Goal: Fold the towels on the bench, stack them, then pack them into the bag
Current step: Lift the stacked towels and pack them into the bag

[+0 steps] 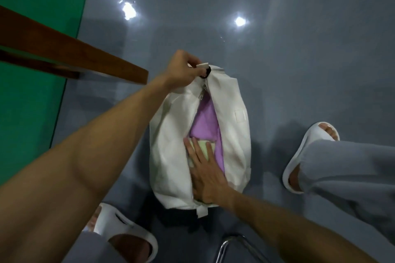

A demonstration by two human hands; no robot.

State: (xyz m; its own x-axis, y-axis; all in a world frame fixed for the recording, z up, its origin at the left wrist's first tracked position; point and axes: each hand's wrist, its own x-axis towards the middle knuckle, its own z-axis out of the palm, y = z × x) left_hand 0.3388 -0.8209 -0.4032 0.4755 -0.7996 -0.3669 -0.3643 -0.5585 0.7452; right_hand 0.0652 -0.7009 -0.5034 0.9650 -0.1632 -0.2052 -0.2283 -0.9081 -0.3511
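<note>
The white fabric duffel bag (168, 141) lies on the glossy grey floor (299, 49) between my feet, its long axis running straight away from me, its zip gaping over a folded purple towel (204, 121) and a pale green one (204, 148). My left hand (181, 68) pinches the far-end tab; my right hand (206, 177) presses flat-fingered on the towels, beside the brown wooden bench (64, 49).
</note>
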